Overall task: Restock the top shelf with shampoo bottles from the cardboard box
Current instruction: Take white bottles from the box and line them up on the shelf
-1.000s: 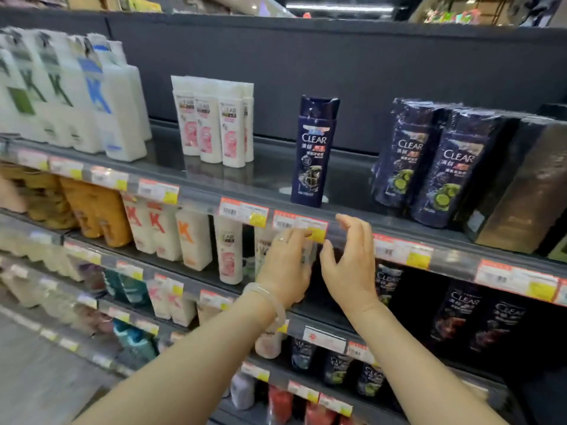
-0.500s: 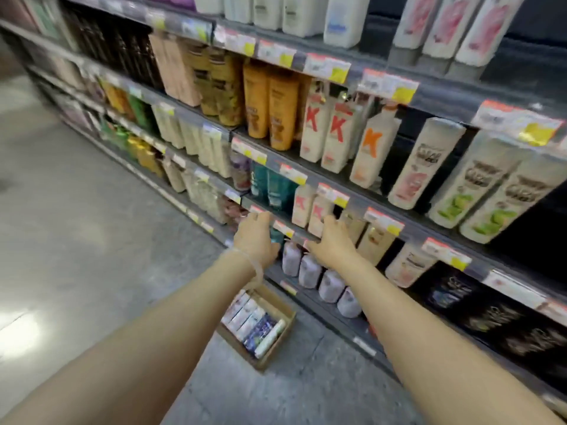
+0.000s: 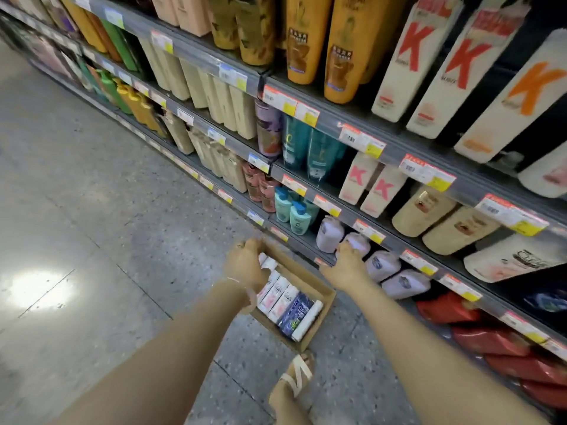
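**A:** so a second ago both hands were up at the top shelf edge, now the whole view has dropped and the person is reaching down the aisle shelving [image 3: 408, 148] toward the cardboard box [image 3: 319, 305] on the floor, right by their sandalled foot [image 3: 296, 378].

**B:** holding anything yet?

**A:** don't think so. Left hand [image 3: 245, 265] is over the box's far end, fingers curled loosely above the white bottles [image 3: 277, 291], nothing gripped that I can see. Right hand [image 3: 346, 265] hangs relaxed near the lilac pouches [image 3: 382, 265], empty.

**B:** risk?

**A:** there's a dark blue bottle [image 3: 296, 312] packed tight among the whites. A blind grab could pull the wrong one or tip the box.
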`<state>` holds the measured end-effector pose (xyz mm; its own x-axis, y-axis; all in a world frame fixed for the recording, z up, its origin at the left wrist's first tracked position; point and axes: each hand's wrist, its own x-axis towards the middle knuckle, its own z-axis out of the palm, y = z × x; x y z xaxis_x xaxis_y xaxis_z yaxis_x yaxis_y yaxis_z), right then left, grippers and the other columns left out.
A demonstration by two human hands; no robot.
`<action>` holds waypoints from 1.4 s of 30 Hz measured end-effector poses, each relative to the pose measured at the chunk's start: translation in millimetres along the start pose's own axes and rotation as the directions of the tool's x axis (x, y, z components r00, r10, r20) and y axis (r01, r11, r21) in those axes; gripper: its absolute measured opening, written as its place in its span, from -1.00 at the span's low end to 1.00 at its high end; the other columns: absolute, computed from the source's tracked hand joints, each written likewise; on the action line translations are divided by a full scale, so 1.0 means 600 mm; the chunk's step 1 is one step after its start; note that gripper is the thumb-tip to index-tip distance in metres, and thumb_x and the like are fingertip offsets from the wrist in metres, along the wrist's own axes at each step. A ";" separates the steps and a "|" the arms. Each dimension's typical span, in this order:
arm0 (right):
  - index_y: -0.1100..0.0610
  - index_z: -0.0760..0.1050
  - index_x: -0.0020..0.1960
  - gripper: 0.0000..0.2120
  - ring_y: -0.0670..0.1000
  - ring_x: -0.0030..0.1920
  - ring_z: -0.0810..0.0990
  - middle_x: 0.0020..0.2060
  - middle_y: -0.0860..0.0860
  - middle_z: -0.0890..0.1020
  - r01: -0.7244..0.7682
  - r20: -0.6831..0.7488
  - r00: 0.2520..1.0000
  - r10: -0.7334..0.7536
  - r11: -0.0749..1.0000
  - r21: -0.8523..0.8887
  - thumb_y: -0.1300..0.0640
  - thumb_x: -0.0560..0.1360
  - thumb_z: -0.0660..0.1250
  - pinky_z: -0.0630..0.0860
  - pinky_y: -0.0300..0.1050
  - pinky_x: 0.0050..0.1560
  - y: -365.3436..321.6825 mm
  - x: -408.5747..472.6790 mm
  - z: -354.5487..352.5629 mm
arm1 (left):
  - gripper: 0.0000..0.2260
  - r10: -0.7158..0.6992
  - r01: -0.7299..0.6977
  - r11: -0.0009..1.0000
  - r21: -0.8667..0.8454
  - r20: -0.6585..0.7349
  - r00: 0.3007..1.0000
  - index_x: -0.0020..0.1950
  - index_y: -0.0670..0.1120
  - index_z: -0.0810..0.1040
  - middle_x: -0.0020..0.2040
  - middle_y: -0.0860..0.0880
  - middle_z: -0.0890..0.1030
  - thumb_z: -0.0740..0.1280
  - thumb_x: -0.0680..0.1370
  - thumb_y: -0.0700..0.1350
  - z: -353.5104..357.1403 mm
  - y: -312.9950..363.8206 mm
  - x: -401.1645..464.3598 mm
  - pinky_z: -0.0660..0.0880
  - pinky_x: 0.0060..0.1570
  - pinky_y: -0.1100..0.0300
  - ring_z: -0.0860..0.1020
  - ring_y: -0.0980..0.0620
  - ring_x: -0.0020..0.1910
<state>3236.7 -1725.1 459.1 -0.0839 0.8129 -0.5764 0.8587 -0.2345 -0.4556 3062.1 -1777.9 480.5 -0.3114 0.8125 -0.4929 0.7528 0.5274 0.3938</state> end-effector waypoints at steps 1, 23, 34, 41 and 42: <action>0.30 0.17 0.38 -0.31 0.23 0.30 0.36 0.28 0.24 0.37 -0.013 0.014 1.000 0.012 1.000 0.004 -0.07 0.44 0.34 0.39 0.01 0.21 -0.001 0.028 0.012 | -0.52 -0.006 0.005 1.000 0.015 0.022 1.000 0.40 -0.12 0.28 0.32 -0.16 0.40 0.32 0.51 -0.14 0.004 -0.006 0.028 0.35 0.22 0.12 0.40 -0.13 0.29; 0.20 0.18 0.39 -0.46 0.18 0.28 0.42 0.31 0.19 0.40 -0.619 0.174 0.785 0.594 0.749 0.235 0.10 0.51 0.30 0.39 -0.11 0.19 0.228 0.427 0.570 | -0.49 -0.042 -0.156 0.944 0.291 0.575 0.817 0.41 -0.09 0.25 0.38 -0.11 0.33 0.31 0.49 -0.18 0.511 -0.274 0.523 0.24 0.37 0.13 0.30 -0.08 0.38; 0.26 0.14 0.39 -0.36 0.25 0.26 0.43 0.32 0.20 0.37 -0.782 0.121 0.577 0.808 0.504 0.365 0.08 0.46 0.37 0.43 0.02 0.13 0.361 0.502 0.694 | -0.39 -0.142 0.015 0.949 0.315 0.383 0.913 0.43 -0.07 0.17 0.44 -0.11 0.24 0.38 0.47 -0.08 0.675 -0.374 0.557 0.24 0.38 0.06 0.23 -0.12 0.41; 0.26 0.41 0.20 -0.64 0.23 0.20 0.44 0.21 0.22 0.47 -0.717 -0.083 0.594 0.800 0.574 0.396 0.21 0.45 0.37 0.40 0.03 0.17 0.374 0.511 0.733 | -0.46 -0.107 -0.017 0.964 0.264 0.447 0.888 0.41 -0.09 0.19 0.39 -0.10 0.27 0.34 0.50 -0.08 0.714 -0.374 0.575 0.22 0.39 0.08 0.26 -0.09 0.38; 0.24 0.38 0.20 -0.64 0.23 0.20 0.46 0.21 0.21 0.47 -0.698 -0.084 0.598 0.797 0.569 0.434 0.24 0.44 0.38 0.43 0.00 0.13 0.375 0.510 0.736 | -0.46 -0.097 -0.022 0.968 0.251 0.451 0.887 0.41 -0.09 0.18 0.39 -0.10 0.27 0.33 0.51 -0.08 0.720 -0.371 0.570 0.22 0.39 0.08 0.27 -0.08 0.38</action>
<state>3180.8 -1764.4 -119.4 0.6772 0.3439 -0.6505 0.3284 -0.9324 -0.1510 3038.4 -1724.7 -111.1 -0.0872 0.5576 -0.8255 0.8812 0.4296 0.1971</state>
